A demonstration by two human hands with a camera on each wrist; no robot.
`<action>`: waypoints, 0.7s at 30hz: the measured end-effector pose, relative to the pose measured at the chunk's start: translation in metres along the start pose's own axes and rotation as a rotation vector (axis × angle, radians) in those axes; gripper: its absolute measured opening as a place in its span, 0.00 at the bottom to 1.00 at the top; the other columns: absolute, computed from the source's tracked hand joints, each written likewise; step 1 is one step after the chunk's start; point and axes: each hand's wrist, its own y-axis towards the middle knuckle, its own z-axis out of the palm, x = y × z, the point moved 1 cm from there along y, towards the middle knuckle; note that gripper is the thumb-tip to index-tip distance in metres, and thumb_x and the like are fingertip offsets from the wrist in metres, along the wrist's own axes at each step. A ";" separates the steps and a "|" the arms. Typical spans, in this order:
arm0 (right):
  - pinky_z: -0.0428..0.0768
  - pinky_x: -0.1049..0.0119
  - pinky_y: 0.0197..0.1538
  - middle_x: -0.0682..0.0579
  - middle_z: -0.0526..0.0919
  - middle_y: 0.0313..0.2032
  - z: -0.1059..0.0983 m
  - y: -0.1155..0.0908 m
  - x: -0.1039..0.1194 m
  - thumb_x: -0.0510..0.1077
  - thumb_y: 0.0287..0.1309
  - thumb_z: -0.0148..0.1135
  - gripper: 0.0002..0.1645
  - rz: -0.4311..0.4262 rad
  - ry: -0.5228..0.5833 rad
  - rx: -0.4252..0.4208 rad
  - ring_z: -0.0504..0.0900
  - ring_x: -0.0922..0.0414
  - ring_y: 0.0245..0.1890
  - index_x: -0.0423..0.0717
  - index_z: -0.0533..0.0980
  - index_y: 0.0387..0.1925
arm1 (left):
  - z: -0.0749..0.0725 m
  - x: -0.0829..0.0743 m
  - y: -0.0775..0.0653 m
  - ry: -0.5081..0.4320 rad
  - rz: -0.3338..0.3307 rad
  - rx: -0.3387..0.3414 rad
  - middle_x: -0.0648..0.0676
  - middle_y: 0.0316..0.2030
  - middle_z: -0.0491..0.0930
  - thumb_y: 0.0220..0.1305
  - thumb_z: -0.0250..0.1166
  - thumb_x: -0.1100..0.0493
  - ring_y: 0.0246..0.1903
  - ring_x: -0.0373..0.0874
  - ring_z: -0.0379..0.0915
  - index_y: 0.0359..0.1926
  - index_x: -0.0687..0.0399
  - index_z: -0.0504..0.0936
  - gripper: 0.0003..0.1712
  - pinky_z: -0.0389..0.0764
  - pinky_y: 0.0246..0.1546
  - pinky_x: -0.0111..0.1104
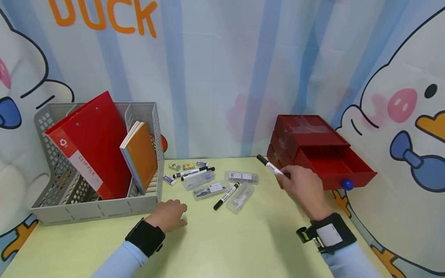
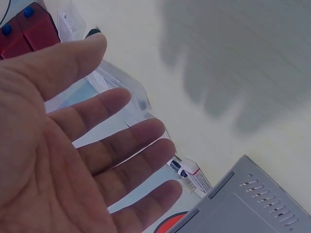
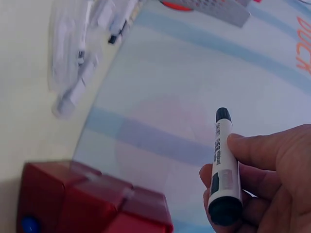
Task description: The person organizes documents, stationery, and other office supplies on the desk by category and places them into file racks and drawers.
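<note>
My right hand (image 1: 302, 187) pinches a whiteboard marker (image 3: 224, 160) with a white barrel and black cap between thumb and fingers. In the head view it is just in front of the red drawer unit (image 1: 306, 129), whose top drawer (image 1: 358, 177) with a blue knob is pulled out. My left hand (image 1: 168, 216) holds nothing; its fingers are spread in the left wrist view, over the table by the grey basket's corner. To its right lie another marker (image 1: 226, 196), a clear case (image 1: 240, 197) and a second clear case (image 1: 209, 190) with dark contents.
A grey divided basket (image 1: 97, 212) at left holds a red clip file (image 1: 101, 143) and notebooks (image 1: 140, 158). Towards the back lie more markers (image 1: 190, 172), a grey case (image 1: 241, 177) and several small erasers (image 1: 169, 180). A printed curtain (image 1: 215, 77) hangs behind the table.
</note>
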 end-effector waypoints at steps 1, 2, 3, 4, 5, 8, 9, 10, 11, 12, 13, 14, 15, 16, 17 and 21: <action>0.71 0.61 0.26 0.48 0.82 0.27 -0.007 0.002 -0.004 0.48 0.63 0.66 0.15 0.012 -0.003 -0.011 0.73 0.52 0.25 0.40 0.84 0.43 | 0.000 0.001 0.000 -0.002 0.000 0.000 0.58 0.32 0.77 0.56 0.74 0.57 0.35 0.56 0.75 0.40 0.62 0.82 0.15 0.77 0.37 0.52; 0.72 0.61 0.26 0.46 0.83 0.29 -0.014 0.004 -0.008 0.48 0.63 0.66 0.16 0.024 -0.006 -0.020 0.73 0.51 0.26 0.39 0.83 0.44 | -0.001 0.001 0.000 0.000 -0.001 0.001 0.57 0.32 0.77 0.56 0.74 0.57 0.35 0.56 0.75 0.40 0.62 0.82 0.15 0.77 0.37 0.52; 0.72 0.61 0.25 0.45 0.84 0.29 -0.021 0.006 -0.013 0.48 0.64 0.65 0.17 0.040 -0.008 -0.030 0.74 0.50 0.26 0.38 0.83 0.45 | -0.001 0.001 0.000 -0.001 -0.002 0.004 0.57 0.32 0.77 0.57 0.74 0.57 0.35 0.56 0.75 0.40 0.62 0.82 0.15 0.77 0.37 0.52; 0.72 0.61 0.24 0.45 0.84 0.30 -0.027 0.007 -0.018 0.49 0.64 0.65 0.19 0.054 -0.015 -0.042 0.74 0.50 0.26 0.37 0.82 0.47 | -0.002 0.001 0.000 -0.002 -0.003 0.007 0.57 0.32 0.77 0.57 0.74 0.57 0.35 0.55 0.75 0.41 0.62 0.82 0.15 0.77 0.38 0.51; 0.72 0.62 0.23 0.44 0.84 0.30 -0.032 0.008 -0.023 0.49 0.64 0.65 0.19 0.068 -0.021 -0.051 0.74 0.50 0.25 0.36 0.82 0.47 | -0.002 0.002 0.000 -0.005 -0.004 0.010 0.57 0.32 0.77 0.57 0.74 0.57 0.35 0.55 0.75 0.41 0.62 0.82 0.15 0.77 0.38 0.51; 0.69 0.62 0.20 0.46 0.80 0.24 -0.045 0.012 -0.037 0.49 0.65 0.64 0.20 0.121 -0.032 -0.056 0.72 0.51 0.23 0.34 0.82 0.46 | -0.003 0.001 0.000 -0.008 -0.004 0.014 0.57 0.32 0.77 0.57 0.73 0.57 0.35 0.55 0.75 0.41 0.62 0.82 0.15 0.77 0.38 0.51; 0.69 0.62 0.19 0.47 0.79 0.23 -0.048 0.013 -0.042 0.49 0.65 0.64 0.20 0.135 -0.038 -0.062 0.72 0.51 0.22 0.34 0.82 0.44 | -0.003 0.001 0.000 -0.008 -0.003 0.012 0.57 0.32 0.77 0.57 0.73 0.57 0.35 0.55 0.75 0.41 0.62 0.82 0.15 0.77 0.39 0.51; 0.68 0.62 0.19 0.47 0.79 0.22 -0.051 0.014 -0.046 0.49 0.65 0.63 0.20 0.150 -0.046 -0.065 0.71 0.50 0.22 0.34 0.82 0.44 | -0.003 0.001 0.000 -0.008 -0.001 0.009 0.57 0.32 0.77 0.57 0.73 0.57 0.35 0.56 0.75 0.41 0.63 0.82 0.15 0.77 0.39 0.52; 0.68 0.62 0.19 0.47 0.78 0.22 -0.054 0.015 -0.050 0.49 0.65 0.63 0.20 0.162 -0.052 -0.067 0.71 0.50 0.22 0.33 0.82 0.43 | -0.003 0.001 -0.001 -0.007 0.002 0.006 0.58 0.32 0.77 0.57 0.74 0.58 0.35 0.56 0.75 0.41 0.63 0.82 0.15 0.77 0.38 0.52; 0.67 0.62 0.19 0.47 0.77 0.21 -0.056 0.016 -0.054 0.49 0.65 0.63 0.20 0.175 -0.056 -0.067 0.71 0.50 0.22 0.33 0.82 0.42 | -0.003 0.000 -0.001 -0.007 0.003 0.003 0.58 0.32 0.77 0.57 0.74 0.58 0.35 0.56 0.75 0.41 0.63 0.82 0.16 0.77 0.38 0.52; 0.67 0.62 0.19 0.47 0.77 0.20 -0.058 0.016 -0.057 0.49 0.65 0.63 0.19 0.184 -0.064 -0.068 0.71 0.50 0.22 0.33 0.82 0.40 | -0.003 0.000 -0.001 -0.005 0.004 0.001 0.58 0.32 0.77 0.57 0.74 0.58 0.35 0.56 0.75 0.41 0.63 0.83 0.16 0.77 0.38 0.51; 0.67 0.62 0.19 0.47 0.76 0.20 -0.060 0.017 -0.061 0.48 0.65 0.62 0.19 0.193 -0.074 -0.065 0.71 0.50 0.22 0.33 0.82 0.38 | -0.003 0.000 -0.001 -0.005 0.004 -0.002 0.58 0.32 0.78 0.57 0.74 0.58 0.35 0.56 0.75 0.41 0.63 0.83 0.16 0.77 0.38 0.51; 0.66 0.62 0.19 0.47 0.75 0.19 -0.062 0.018 -0.064 0.48 0.65 0.62 0.18 0.201 -0.085 -0.061 0.71 0.50 0.22 0.34 0.83 0.36 | -0.003 -0.001 -0.001 -0.004 0.004 -0.003 0.58 0.32 0.78 0.57 0.74 0.58 0.35 0.56 0.75 0.41 0.63 0.83 0.16 0.77 0.38 0.51; 0.66 0.62 0.19 0.48 0.75 0.18 -0.063 0.018 -0.066 0.48 0.65 0.61 0.18 0.211 -0.097 -0.053 0.71 0.50 0.21 0.35 0.83 0.33 | -0.003 -0.001 -0.001 -0.003 0.004 -0.002 0.58 0.32 0.78 0.57 0.74 0.58 0.35 0.55 0.75 0.41 0.63 0.83 0.16 0.77 0.38 0.51; 0.65 0.61 0.19 0.48 0.74 0.17 -0.064 0.019 -0.069 0.48 0.65 0.61 0.18 0.219 -0.109 -0.041 0.71 0.50 0.21 0.35 0.83 0.30 | -0.003 -0.001 -0.001 -0.005 0.002 0.001 0.57 0.32 0.78 0.57 0.74 0.58 0.35 0.55 0.75 0.41 0.63 0.83 0.16 0.77 0.38 0.51; 0.67 0.59 0.21 0.46 0.74 0.18 -0.065 0.022 -0.078 0.48 0.66 0.58 0.21 0.262 -0.154 0.033 0.71 0.48 0.21 0.36 0.82 0.25 | -0.004 -0.002 0.000 -0.001 -0.004 0.019 0.57 0.32 0.78 0.57 0.74 0.57 0.35 0.54 0.75 0.42 0.62 0.83 0.16 0.77 0.39 0.50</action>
